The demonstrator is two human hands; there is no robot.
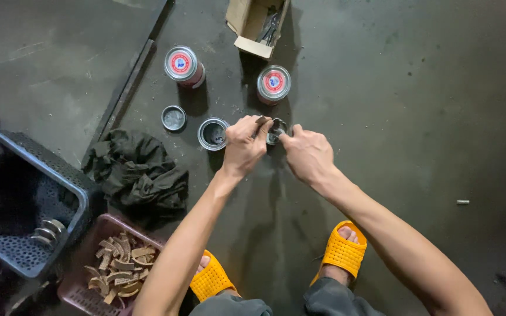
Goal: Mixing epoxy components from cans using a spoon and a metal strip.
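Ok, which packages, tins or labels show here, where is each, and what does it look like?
Left tin: upper middle of floor, round, silver, red-and-blue lid label.
Right tin: beyond the hands, same look.
Open tin: beside the left hand, lid lying apart.
Cardboard box: top edge, brown, open.

Dark concrete floor [417,117], two sealed tins [181,65], open tin [212,134], loose lid [174,118], black rag [137,171], cardboard box [254,23]

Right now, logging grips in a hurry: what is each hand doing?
Left hand: closed on a small brown piece.
Right hand: closed, pinching the round metal part.
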